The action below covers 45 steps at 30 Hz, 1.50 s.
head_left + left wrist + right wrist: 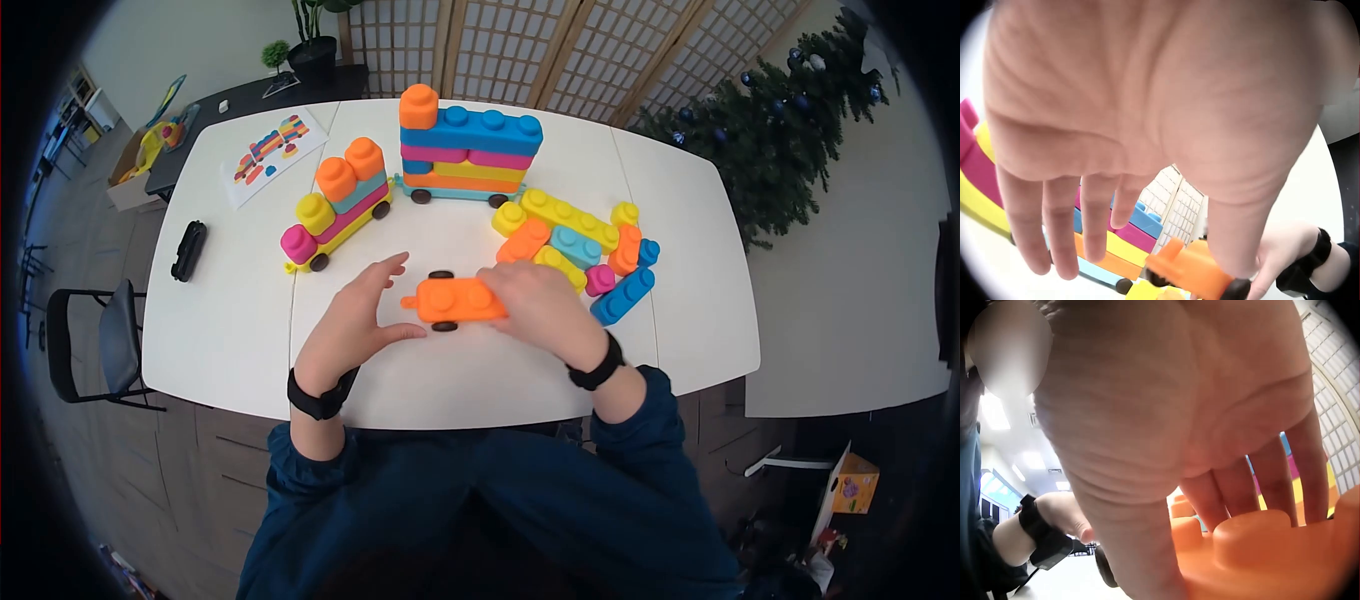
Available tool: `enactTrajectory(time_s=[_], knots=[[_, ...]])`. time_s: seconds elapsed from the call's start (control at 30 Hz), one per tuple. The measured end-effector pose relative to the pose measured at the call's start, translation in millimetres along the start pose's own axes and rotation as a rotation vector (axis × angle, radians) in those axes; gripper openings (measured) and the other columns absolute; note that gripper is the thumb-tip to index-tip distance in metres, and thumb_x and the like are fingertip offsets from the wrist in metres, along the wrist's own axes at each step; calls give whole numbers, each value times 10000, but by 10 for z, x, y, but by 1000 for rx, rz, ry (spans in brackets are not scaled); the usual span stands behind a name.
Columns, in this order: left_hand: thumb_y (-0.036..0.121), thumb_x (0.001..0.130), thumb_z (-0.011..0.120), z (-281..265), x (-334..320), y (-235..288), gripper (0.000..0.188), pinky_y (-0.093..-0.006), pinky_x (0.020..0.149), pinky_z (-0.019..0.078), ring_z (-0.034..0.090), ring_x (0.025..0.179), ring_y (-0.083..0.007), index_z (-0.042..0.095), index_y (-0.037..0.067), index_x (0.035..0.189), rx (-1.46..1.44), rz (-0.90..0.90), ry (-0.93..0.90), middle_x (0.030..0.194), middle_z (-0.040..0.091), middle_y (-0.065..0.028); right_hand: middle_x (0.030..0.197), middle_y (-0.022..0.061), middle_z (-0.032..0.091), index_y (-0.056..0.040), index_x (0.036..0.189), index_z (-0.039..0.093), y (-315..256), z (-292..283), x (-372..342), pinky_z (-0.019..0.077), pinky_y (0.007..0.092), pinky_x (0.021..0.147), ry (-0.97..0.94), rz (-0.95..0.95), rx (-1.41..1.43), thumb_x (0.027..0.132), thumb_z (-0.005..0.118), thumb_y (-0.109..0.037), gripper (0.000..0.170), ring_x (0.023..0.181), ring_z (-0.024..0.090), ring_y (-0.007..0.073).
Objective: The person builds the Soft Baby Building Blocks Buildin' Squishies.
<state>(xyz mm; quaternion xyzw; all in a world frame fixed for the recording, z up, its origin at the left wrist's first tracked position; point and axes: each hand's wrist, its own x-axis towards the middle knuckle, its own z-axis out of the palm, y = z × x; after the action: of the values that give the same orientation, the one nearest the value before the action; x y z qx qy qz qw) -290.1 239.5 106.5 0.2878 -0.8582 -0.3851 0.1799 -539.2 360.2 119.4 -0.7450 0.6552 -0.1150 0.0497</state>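
An orange wheeled toy car base point(440, 300) with studs, black wheels and a hitch tab at its left end lies in front of me. My right hand point(545, 308) grips its right end, thumb on the near side and fingers on the far side, around the orange studs point(1254, 534) in the right wrist view. The left hand point(350, 325) is held just left of the base, fingers spread and thumb apart, holding nothing. In the left wrist view its straight fingers point(1060, 228) point down, and the thumb overlaps the orange base point(1194, 269).
Behind stand a tall block car point(470, 150) and, linked at its left, a lower one point(340, 215). Loose blocks point(575, 245) are heaped to the right. A picture sheet point(270, 150) and a black case point(188, 251) lie on the left of the white table point(230, 340).
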Motion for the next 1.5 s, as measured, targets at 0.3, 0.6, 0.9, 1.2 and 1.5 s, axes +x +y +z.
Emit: enactTrajectory(time_s=[0.3,0.6,0.9,1.2,1.5], knots=[[130,664,921,269,-25,-94,708,-402,995,526,626,1130,-371,613,22,1293,102,64,-140,1240,642,-161,838,91,667,-57,889,668,-198,556,10,539,407,667,71,-41,9,707,737,-65,194,818,672,289],[86,691,888,330,-36,-107,627,-411,998,525,624,1129,-378,633,5,1258,132,62,-98,1242,650,-154,1081,120,673,-38,1114,685,-21,435,-266,529,413,900,184,-37,161,725,838,-145,432,1031,652,314],[76,713,871,364,-8,-98,626,-414,999,528,623,1141,-384,624,10,1284,113,67,-61,1297,639,-159,1252,117,673,-44,1215,680,155,467,-598,532,394,958,174,297,404,829,794,-145,415,1129,645,332],[91,726,855,402,-26,-111,622,-413,987,534,635,1109,-382,614,4,1293,143,76,-36,1272,646,-156,1253,133,669,-43,1205,697,162,479,-650,541,388,941,256,285,438,862,776,-149,368,1105,663,335],[118,730,844,405,-14,-92,606,-415,982,535,637,1108,-374,609,-4,1275,157,50,-42,1234,650,-164,1109,129,662,-32,1092,686,798,108,-1204,552,403,851,495,743,101,875,779,-166,272,979,667,332]])
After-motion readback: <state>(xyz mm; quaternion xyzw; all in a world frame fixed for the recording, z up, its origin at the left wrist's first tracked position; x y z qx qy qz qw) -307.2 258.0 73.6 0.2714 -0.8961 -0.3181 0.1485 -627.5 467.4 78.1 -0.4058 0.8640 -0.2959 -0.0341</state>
